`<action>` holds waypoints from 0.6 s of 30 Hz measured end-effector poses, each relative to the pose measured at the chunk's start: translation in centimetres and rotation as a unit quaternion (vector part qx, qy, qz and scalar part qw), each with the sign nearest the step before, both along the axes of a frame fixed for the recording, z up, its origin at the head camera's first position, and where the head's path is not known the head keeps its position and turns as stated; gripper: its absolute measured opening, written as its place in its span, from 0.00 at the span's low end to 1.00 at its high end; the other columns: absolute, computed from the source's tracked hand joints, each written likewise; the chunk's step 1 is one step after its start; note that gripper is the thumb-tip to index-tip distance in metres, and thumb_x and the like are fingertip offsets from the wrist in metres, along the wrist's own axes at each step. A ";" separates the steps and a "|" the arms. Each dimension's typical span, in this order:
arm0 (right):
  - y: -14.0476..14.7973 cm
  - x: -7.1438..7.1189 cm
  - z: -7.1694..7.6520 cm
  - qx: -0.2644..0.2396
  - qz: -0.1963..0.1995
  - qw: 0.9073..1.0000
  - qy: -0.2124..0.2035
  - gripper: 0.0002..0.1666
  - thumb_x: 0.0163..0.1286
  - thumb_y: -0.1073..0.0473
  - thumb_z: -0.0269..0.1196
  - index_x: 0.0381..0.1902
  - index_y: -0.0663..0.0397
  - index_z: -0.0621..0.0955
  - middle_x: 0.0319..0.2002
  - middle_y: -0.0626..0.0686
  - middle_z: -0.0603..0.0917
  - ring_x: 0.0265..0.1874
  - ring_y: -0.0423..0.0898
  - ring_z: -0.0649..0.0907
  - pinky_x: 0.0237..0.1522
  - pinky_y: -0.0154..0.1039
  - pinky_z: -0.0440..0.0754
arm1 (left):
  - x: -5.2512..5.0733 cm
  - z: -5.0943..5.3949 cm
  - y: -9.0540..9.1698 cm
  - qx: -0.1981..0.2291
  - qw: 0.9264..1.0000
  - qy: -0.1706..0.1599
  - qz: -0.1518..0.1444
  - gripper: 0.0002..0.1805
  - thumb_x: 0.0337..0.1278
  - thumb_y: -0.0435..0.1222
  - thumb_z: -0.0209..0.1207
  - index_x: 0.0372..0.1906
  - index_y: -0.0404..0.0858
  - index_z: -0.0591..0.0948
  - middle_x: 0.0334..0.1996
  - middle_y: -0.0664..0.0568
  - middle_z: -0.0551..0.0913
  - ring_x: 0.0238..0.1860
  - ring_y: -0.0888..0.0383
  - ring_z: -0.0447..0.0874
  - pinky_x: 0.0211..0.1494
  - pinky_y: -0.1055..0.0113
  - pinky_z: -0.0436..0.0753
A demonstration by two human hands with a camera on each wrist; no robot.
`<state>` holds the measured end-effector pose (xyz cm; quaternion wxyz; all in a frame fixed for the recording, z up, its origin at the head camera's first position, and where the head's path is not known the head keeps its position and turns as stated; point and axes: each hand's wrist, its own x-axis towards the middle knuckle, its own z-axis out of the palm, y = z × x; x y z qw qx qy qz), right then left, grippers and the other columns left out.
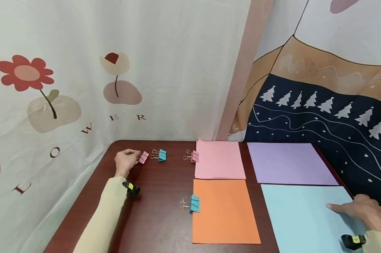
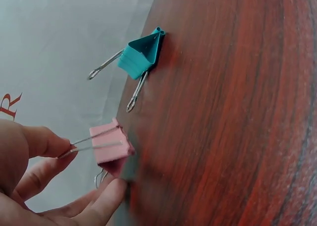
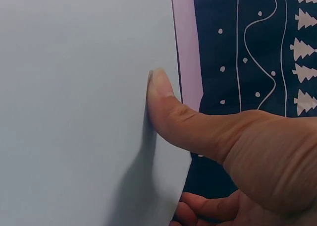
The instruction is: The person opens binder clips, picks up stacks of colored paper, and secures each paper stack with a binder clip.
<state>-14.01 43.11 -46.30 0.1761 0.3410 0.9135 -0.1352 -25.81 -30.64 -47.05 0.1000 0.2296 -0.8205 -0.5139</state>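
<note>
At the table's far left, my left hand pinches a wire handle of a pink binder clip between thumb and finger. A teal binder clip stands just right of it, its two handles spread apart in the left wrist view. My right hand is at the right edge of a light blue sheet. Its thumb lies on top of the sheet, and the other fingers curl under the edge in the right wrist view. How much of the paper stack it holds is hidden.
Pink paper carries a pink binder clip on its left edge. Orange paper in front of it has a teal binder clip. Purple paper lies behind the blue sheet. Printed curtains border the table.
</note>
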 end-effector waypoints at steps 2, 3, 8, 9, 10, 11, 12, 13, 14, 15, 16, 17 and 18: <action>0.1 -0.2 -0.1 -0.003 -0.007 1.000 -0.004 0.59 0.59 0.46 0.74 0.56 0.95 0.57 0.53 0.85 0.64 0.52 0.74 0.68 0.57 0.63 0.79 | 0.0 -0.1 -0.1 0.029 1.000 0.002 -0.004 0.17 0.68 0.40 0.64 0.51 0.30 0.85 0.50 0.37 0.87 0.37 0.61 0.90 0.41 0.69 0.90; 0.1 -0.2 -0.1 -0.008 -0.012 1.000 -0.003 0.60 0.59 0.47 0.74 0.58 0.96 0.56 0.54 0.85 0.62 0.53 0.74 0.67 0.59 0.64 0.78 | 0.0 -0.1 -0.2 0.046 0.999 0.002 -0.006 0.17 0.68 0.40 0.64 0.52 0.30 0.85 0.50 0.37 0.88 0.37 0.62 0.90 0.42 0.67 0.90; 0.3 -0.5 -0.2 -0.036 -0.042 0.998 -0.003 0.68 0.60 0.48 0.73 0.65 0.95 0.43 0.59 0.88 0.55 0.59 0.78 0.64 0.62 0.66 0.77 | -0.1 -0.2 -0.3 0.115 0.993 -0.006 -0.014 0.24 0.66 0.39 0.66 0.59 0.28 0.78 0.52 0.39 0.85 0.34 0.64 0.89 0.44 0.64 0.91; 0.3 -0.5 -0.1 -0.037 -0.043 0.998 -0.005 0.68 0.60 0.48 0.73 0.65 0.95 0.42 0.60 0.88 0.55 0.59 0.77 0.65 0.62 0.65 0.78 | -0.1 -0.2 -0.3 0.126 0.992 -0.011 -0.013 0.25 0.66 0.38 0.66 0.62 0.29 0.77 0.53 0.39 0.84 0.34 0.64 0.88 0.44 0.65 0.91; 0.3 -0.6 -0.1 -0.036 -0.041 0.998 -0.009 0.68 0.61 0.48 0.73 0.65 0.95 0.42 0.60 0.87 0.55 0.59 0.77 0.67 0.61 0.65 0.80 | -0.1 -0.2 -0.3 0.134 0.991 -0.016 -0.013 0.28 0.66 0.38 0.66 0.65 0.28 0.74 0.56 0.39 0.82 0.34 0.65 0.88 0.45 0.65 0.90; 0.3 -0.6 -0.1 -0.035 -0.038 0.999 -0.014 0.67 0.61 0.47 0.73 0.65 0.95 0.44 0.60 0.87 0.56 0.59 0.76 0.68 0.60 0.64 0.81 | -0.1 -0.2 -0.4 0.142 0.990 -0.020 -0.012 0.30 0.66 0.38 0.66 0.67 0.28 0.72 0.58 0.38 0.81 0.35 0.66 0.87 0.46 0.65 0.90; 0.3 -0.6 -0.1 -0.031 -0.034 0.999 -0.019 0.66 0.62 0.47 0.72 0.64 0.95 0.45 0.60 0.87 0.58 0.58 0.75 0.70 0.59 0.63 0.82 | 0.0 -0.2 -0.4 0.149 0.989 -0.025 -0.012 0.33 0.66 0.37 0.66 0.70 0.27 0.70 0.61 0.37 0.80 0.35 0.66 0.86 0.47 0.66 0.90; 0.3 -0.7 0.0 -0.027 -0.028 0.999 -0.023 0.65 0.62 0.46 0.72 0.63 0.95 0.47 0.60 0.86 0.59 0.57 0.75 0.71 0.58 0.62 0.83 | 0.0 -0.2 -0.4 0.154 0.988 -0.028 -0.013 0.35 0.66 0.37 0.66 0.72 0.27 0.67 0.63 0.36 0.78 0.36 0.67 0.86 0.49 0.66 0.89; 0.3 -0.7 0.0 -0.023 -0.023 0.999 -0.028 0.64 0.62 0.46 0.72 0.62 0.96 0.49 0.59 0.86 0.61 0.56 0.74 0.72 0.57 0.61 0.84 | 0.0 -0.2 -0.4 0.158 0.987 -0.032 -0.013 0.37 0.66 0.36 0.65 0.74 0.26 0.65 0.65 0.35 0.77 0.36 0.68 0.85 0.49 0.67 0.89; 0.3 -0.7 0.0 -0.018 -0.017 0.999 -0.032 0.63 0.62 0.45 0.72 0.61 0.96 0.51 0.58 0.85 0.62 0.55 0.74 0.73 0.56 0.61 0.84 | 0.1 -0.1 -0.4 0.162 0.986 -0.034 -0.015 0.38 0.66 0.36 0.65 0.74 0.26 0.64 0.67 0.34 0.76 0.36 0.69 0.85 0.50 0.68 0.88; 0.3 -0.7 0.0 -0.016 -0.014 0.999 -0.034 0.62 0.62 0.45 0.72 0.60 0.96 0.53 0.58 0.85 0.63 0.55 0.73 0.74 0.56 0.60 0.84 | 0.1 -0.1 -0.4 0.165 0.986 -0.035 -0.017 0.38 0.67 0.36 0.64 0.75 0.25 0.63 0.68 0.34 0.75 0.37 0.70 0.85 0.51 0.69 0.88; 0.3 -0.6 0.0 -0.014 -0.013 0.999 -0.036 0.62 0.62 0.44 0.72 0.60 0.96 0.53 0.58 0.85 0.64 0.54 0.73 0.74 0.56 0.60 0.84 | 0.1 -0.1 -0.4 0.166 0.985 -0.036 -0.019 0.37 0.67 0.35 0.64 0.75 0.25 0.63 0.68 0.34 0.75 0.37 0.70 0.85 0.51 0.70 0.88; 0.3 -0.6 -0.1 -0.014 -0.013 0.999 -0.036 0.62 0.62 0.44 0.72 0.60 0.96 0.54 0.58 0.85 0.64 0.54 0.73 0.74 0.56 0.60 0.84 | 0.2 -0.1 -0.4 0.168 0.985 -0.035 -0.022 0.37 0.68 0.35 0.63 0.75 0.24 0.63 0.69 0.33 0.74 0.37 0.71 0.85 0.50 0.70 0.88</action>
